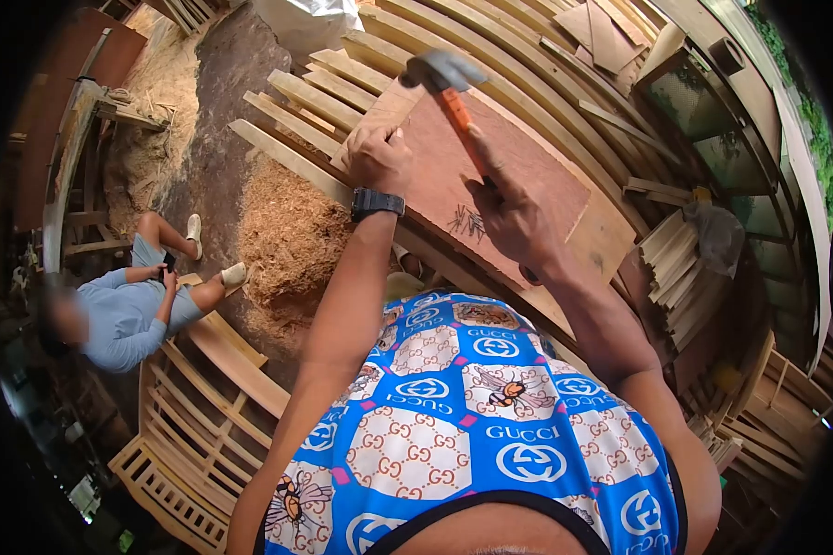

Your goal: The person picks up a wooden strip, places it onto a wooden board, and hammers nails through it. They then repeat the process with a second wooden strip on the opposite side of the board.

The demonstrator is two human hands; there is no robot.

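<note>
My right hand (512, 220) is wrapped round the orange and black handle of a claw hammer (455, 113). The metal head is raised above the far side of a reddish plywood panel (528, 171). At the panel's left end, my left hand (379, 159) is closed and rests near a pale wooden strip (396, 104). Whatever its fingers pinch is hidden or too small to name. A dark watch (377, 203) is on my left wrist. Between my forearms, a loose cluster of nails (466, 222) lies on the panel.
Long wooden strips (435, 32) run beyond and under the panel. A sawdust heap (292, 236) lies on the floor to the left. A seated person (125, 310) holds a dark object there, near a slatted wooden frame (204, 398). Stacked wood pieces (680, 277) stand at right.
</note>
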